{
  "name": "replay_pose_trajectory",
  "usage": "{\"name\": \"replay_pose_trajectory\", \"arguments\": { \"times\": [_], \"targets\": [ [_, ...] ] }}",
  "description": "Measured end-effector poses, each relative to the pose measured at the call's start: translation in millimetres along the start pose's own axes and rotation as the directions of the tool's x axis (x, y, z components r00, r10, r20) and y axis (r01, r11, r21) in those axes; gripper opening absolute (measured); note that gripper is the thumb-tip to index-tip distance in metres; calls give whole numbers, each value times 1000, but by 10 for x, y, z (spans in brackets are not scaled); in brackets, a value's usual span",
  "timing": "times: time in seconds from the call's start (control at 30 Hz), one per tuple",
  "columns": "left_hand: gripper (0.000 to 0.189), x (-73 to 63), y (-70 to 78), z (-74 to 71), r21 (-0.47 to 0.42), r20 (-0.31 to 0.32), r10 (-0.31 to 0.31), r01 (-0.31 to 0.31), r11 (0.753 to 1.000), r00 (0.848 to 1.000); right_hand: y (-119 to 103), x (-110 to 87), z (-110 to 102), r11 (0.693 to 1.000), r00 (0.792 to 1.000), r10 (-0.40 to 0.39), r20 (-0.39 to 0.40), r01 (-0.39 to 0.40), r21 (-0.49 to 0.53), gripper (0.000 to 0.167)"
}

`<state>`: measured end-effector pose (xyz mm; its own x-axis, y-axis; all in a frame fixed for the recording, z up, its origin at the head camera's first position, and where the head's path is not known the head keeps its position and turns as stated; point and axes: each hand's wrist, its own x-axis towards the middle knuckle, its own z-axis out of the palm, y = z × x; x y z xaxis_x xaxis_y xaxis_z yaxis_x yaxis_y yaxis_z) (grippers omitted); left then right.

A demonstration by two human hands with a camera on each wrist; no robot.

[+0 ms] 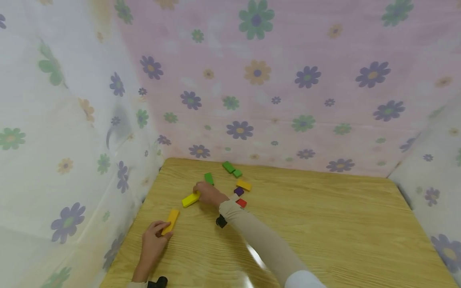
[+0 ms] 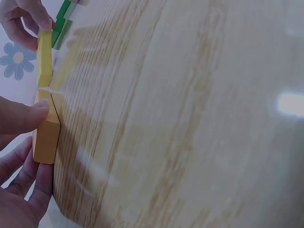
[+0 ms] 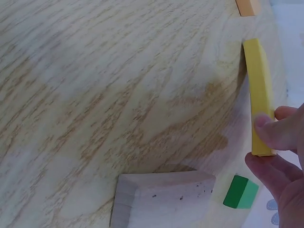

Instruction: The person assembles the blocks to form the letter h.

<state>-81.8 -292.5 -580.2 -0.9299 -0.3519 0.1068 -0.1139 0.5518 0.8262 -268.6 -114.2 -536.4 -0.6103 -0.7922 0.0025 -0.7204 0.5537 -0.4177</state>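
Counter (image 1: 331, 224) with yellowish wood grain is ending close on the left here, its left edge running just past the left hand (image 1: 153, 242), its back edge running along the flowered sheet (image 1: 252, 100), while the broad stretch is opening out to the right of the beige sleeve (image 1: 263, 238). Left hand, then: thumb and fingers are pinching an orange, rectangular, wooden-looking block (image 1: 174, 218) near its closer end, and that block is pointing mostly away from the person, long axis leaning a little right. Farther out, the right hand (image 1: 209, 193) is pinching the far end of a yellow, rectangular, wooden-looking block (image 1: 191, 199), its long axis slanting more crosswise, near left to far right. A short gap is separating the two; whether the yellow one is resting flat, I cannot tell. Just beyond the right hand a green rectangular block (image 1: 209, 179) is lying. Near the right cuff a second orange block (image 1: 243, 185), a dark purple block (image 1: 239, 192) and a partly hidden red block (image 1: 241, 203) are clustering.
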Motion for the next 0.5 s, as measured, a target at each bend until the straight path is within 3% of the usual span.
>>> {"name": "replay_pose_trajectory", "arguments": {
  "times": [0.17,0.5],
  "targets": [
    [32,1,-29,4,-13,14,-31,31,999,999,-34,27,85,999,1000,18,8,-18,-40,40],
    [32,26,-3,9,-16,36,-51,51,999,998,-43,50,148,990,1000,-17,-16,15,-137,34]
  ]
}}
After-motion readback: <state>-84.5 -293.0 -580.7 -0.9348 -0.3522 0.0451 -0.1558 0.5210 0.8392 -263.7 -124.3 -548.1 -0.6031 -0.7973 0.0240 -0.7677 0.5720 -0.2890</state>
